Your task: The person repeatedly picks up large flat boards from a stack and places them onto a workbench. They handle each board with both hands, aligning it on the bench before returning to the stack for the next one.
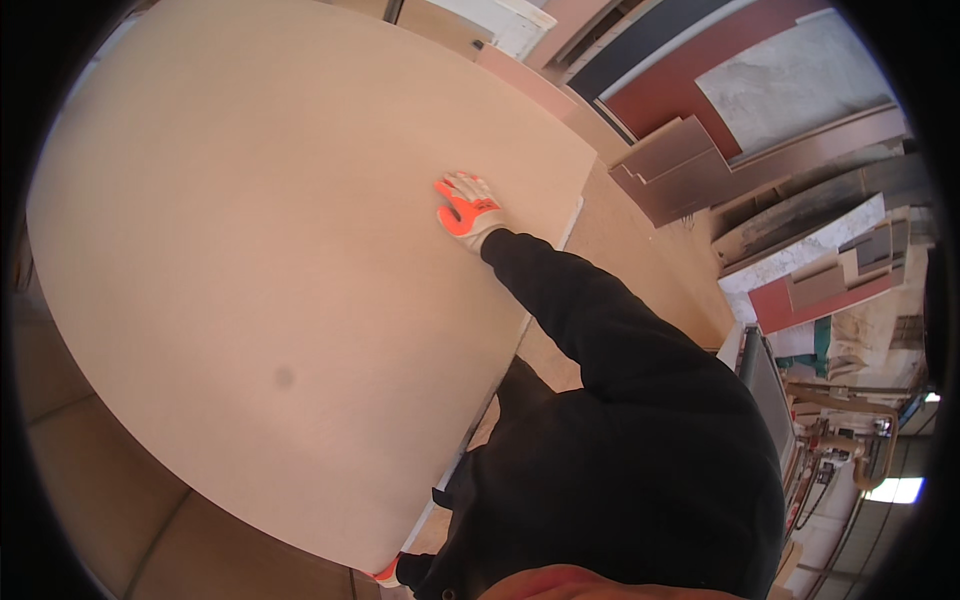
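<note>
Board [270, 250] runs long away from the person, right hand [467, 212] flat (left hand [388, 572] grip unclear).

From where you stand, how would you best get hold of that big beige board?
Probably by its long edges, one hand each side. The beige board is wide, thin and flat, with no handle. Here the right hand lies gloved and flat on its face, while the left hand sits at the near bottom edge.

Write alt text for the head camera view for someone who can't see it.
A person's right hand in an orange and grey glove presses flat on a large pale tan board, while the left hand, also gloved, grips its lower edge. A black sleeve stretches across the frame, and stacked panels in brown, red and grey stand behind.
</note>
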Demonstrator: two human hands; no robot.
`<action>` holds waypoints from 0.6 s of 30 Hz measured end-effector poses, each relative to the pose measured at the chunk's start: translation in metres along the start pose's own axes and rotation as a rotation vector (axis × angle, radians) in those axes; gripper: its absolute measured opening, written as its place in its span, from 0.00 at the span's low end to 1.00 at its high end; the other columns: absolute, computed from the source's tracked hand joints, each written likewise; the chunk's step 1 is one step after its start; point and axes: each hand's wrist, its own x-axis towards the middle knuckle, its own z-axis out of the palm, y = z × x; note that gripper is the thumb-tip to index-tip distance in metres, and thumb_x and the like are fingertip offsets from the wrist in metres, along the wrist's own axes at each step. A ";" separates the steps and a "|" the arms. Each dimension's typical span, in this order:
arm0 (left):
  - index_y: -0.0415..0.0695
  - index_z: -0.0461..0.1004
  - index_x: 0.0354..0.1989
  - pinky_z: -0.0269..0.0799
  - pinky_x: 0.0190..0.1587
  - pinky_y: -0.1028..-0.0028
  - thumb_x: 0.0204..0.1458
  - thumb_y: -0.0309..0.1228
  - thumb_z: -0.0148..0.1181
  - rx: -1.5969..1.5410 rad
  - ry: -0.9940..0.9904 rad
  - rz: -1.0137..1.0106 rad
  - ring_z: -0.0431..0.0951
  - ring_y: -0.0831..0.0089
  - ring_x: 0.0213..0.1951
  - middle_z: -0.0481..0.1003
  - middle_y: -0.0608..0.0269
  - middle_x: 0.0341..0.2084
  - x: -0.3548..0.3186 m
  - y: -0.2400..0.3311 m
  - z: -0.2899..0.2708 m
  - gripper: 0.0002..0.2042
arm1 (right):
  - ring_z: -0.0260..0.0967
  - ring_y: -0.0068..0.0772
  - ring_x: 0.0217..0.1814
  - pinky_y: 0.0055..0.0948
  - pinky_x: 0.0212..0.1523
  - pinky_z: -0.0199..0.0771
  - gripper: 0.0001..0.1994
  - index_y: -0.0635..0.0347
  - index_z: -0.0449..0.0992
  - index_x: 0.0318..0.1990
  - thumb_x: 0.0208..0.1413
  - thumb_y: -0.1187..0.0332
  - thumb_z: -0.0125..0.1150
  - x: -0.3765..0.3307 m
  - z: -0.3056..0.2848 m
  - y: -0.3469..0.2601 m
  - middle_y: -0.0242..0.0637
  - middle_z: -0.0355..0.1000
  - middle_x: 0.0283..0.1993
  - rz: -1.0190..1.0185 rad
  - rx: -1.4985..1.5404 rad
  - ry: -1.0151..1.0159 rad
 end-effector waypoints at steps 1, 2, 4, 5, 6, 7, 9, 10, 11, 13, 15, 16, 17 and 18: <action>0.41 0.75 0.59 0.83 0.52 0.52 0.66 0.36 0.55 0.034 -0.003 0.004 0.85 0.52 0.51 0.81 0.46 0.53 -0.001 0.001 -0.001 0.17 | 0.51 0.53 0.85 0.51 0.85 0.44 0.28 0.55 0.70 0.73 0.70 0.55 0.54 0.000 0.002 0.001 0.47 0.63 0.79 -0.012 0.001 0.010; 0.41 0.75 0.58 0.83 0.51 0.52 0.65 0.36 0.56 0.071 -0.005 0.010 0.85 0.52 0.51 0.81 0.47 0.53 -0.001 0.003 -0.003 0.17 | 0.52 0.53 0.85 0.51 0.85 0.44 0.28 0.55 0.70 0.73 0.70 0.55 0.54 0.000 0.004 0.002 0.47 0.63 0.79 0.011 -0.005 -0.001; 0.42 0.76 0.57 0.83 0.51 0.53 0.65 0.35 0.57 0.162 -0.003 0.031 0.85 0.53 0.50 0.82 0.47 0.52 -0.003 0.006 -0.008 0.16 | 0.54 0.53 0.83 0.52 0.84 0.46 0.27 0.54 0.71 0.72 0.69 0.54 0.55 -0.001 0.010 0.006 0.46 0.65 0.77 -0.035 0.019 0.059; 0.42 0.76 0.56 0.83 0.51 0.53 0.64 0.35 0.57 0.220 -0.007 0.047 0.85 0.53 0.50 0.82 0.47 0.51 -0.004 0.008 -0.011 0.16 | 0.54 0.53 0.83 0.52 0.84 0.46 0.27 0.53 0.72 0.72 0.69 0.54 0.55 -0.001 0.014 0.008 0.46 0.65 0.77 -0.037 0.026 0.075; 0.42 0.77 0.55 0.83 0.50 0.53 0.64 0.35 0.58 0.298 -0.012 0.064 0.85 0.53 0.50 0.82 0.48 0.50 -0.007 0.009 -0.013 0.15 | 0.55 0.53 0.83 0.52 0.84 0.47 0.27 0.53 0.72 0.71 0.68 0.54 0.56 -0.002 0.016 0.010 0.45 0.66 0.76 -0.019 0.032 0.072; 0.42 0.77 0.54 0.83 0.50 0.54 0.63 0.34 0.58 0.390 -0.017 0.094 0.86 0.53 0.49 0.83 0.48 0.50 -0.009 0.012 -0.016 0.15 | 0.55 0.52 0.83 0.52 0.84 0.47 0.27 0.53 0.73 0.71 0.68 0.54 0.55 -0.003 0.019 0.013 0.45 0.66 0.76 -0.032 0.035 0.098; 0.42 0.78 0.53 0.83 0.50 0.54 0.63 0.34 0.59 0.585 -0.021 0.159 0.86 0.54 0.49 0.83 0.48 0.49 -0.017 0.016 -0.022 0.14 | 0.56 0.51 0.82 0.51 0.83 0.47 0.26 0.52 0.73 0.70 0.68 0.53 0.55 -0.004 0.022 0.015 0.44 0.67 0.76 -0.036 0.047 0.123; 0.42 0.78 0.52 0.84 0.50 0.54 0.62 0.34 0.60 0.700 -0.027 0.190 0.86 0.54 0.48 0.83 0.49 0.48 -0.023 0.020 -0.027 0.13 | 0.56 0.50 0.82 0.51 0.83 0.47 0.26 0.52 0.73 0.70 0.68 0.53 0.55 -0.005 0.023 0.015 0.44 0.67 0.76 -0.039 0.023 0.122; 0.42 0.79 0.51 0.84 0.49 0.55 0.62 0.33 0.60 0.812 -0.034 0.223 0.86 0.54 0.48 0.84 0.49 0.48 -0.027 0.024 -0.028 0.13 | 0.56 0.50 0.82 0.51 0.84 0.47 0.27 0.52 0.74 0.70 0.68 0.52 0.54 -0.006 0.023 0.015 0.43 0.67 0.76 -0.048 0.004 0.129; 0.43 0.80 0.50 0.84 0.49 0.55 0.61 0.33 0.61 1.050 -0.065 0.282 0.86 0.55 0.47 0.84 0.49 0.46 -0.038 0.037 -0.031 0.12 | 0.56 0.49 0.83 0.51 0.84 0.47 0.27 0.52 0.74 0.70 0.69 0.51 0.53 -0.007 0.024 0.015 0.42 0.67 0.76 -0.035 0.032 0.114; 0.43 0.81 0.48 0.84 0.48 0.56 0.60 0.32 0.62 1.304 -0.111 0.362 0.87 0.55 0.47 0.85 0.50 0.45 -0.045 0.056 -0.032 0.11 | 0.56 0.48 0.83 0.50 0.84 0.46 0.27 0.52 0.74 0.69 0.69 0.50 0.51 -0.010 0.024 0.018 0.41 0.67 0.77 0.011 0.129 0.025; 0.43 0.81 0.48 0.84 0.48 0.56 0.60 0.32 0.63 1.415 -0.144 0.402 0.87 0.56 0.46 0.85 0.50 0.45 -0.046 0.067 -0.030 0.11 | 0.56 0.47 0.83 0.50 0.84 0.46 0.26 0.51 0.75 0.69 0.70 0.50 0.51 -0.013 0.025 0.023 0.40 0.67 0.77 -0.037 0.117 0.082; 0.43 0.81 0.47 0.84 0.48 0.56 0.60 0.32 0.63 1.523 -0.180 0.440 0.87 0.56 0.46 0.85 0.50 0.44 -0.046 0.077 -0.028 0.10 | 0.55 0.45 0.84 0.50 0.84 0.46 0.26 0.51 0.75 0.69 0.70 0.50 0.51 -0.018 0.025 0.029 0.39 0.67 0.77 -0.076 0.097 0.087; 0.43 0.82 0.46 0.84 0.48 0.56 0.59 0.31 0.64 1.614 -0.217 0.470 0.87 0.56 0.46 0.85 0.50 0.43 -0.045 0.086 -0.025 0.10 | 0.55 0.44 0.84 0.49 0.85 0.46 0.26 0.50 0.76 0.69 0.70 0.49 0.50 -0.023 0.025 0.038 0.38 0.67 0.77 -0.134 0.086 0.093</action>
